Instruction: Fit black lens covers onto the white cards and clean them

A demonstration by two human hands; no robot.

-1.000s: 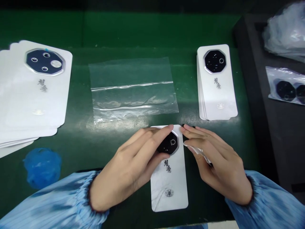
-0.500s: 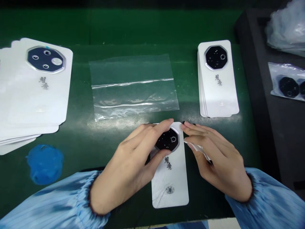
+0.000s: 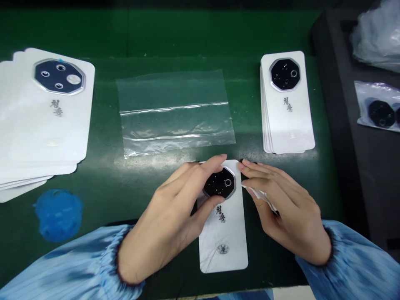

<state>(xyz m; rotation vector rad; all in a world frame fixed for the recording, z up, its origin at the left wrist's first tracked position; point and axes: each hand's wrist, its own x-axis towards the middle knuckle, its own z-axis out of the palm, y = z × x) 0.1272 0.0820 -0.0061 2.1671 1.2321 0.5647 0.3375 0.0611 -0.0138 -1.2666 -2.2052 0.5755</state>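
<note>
A white phone back cover lies flat on the green table before me, marked with dark lettering and a round emblem. At its upper end sits a black octagonal camera lens plate in a silvery frame. My left hand spans this plate, the thumb at its lower edge and a finger at its upper edge; the other fingertips are hidden. Along the cover's upper right edge rest the fingertips of my right hand. A folded piece of white cloth or tissue is pinched between its thumb and fingers.
A fanned stack of white back covers lies at left, above a blue rounded lump. In the middle is a clear plastic bag. A neater cover stack lies at right, beside a dark tray with bagged lens plates.
Both hands keep the same places on and beside the cover. Only the view shifts very slightly.
</note>
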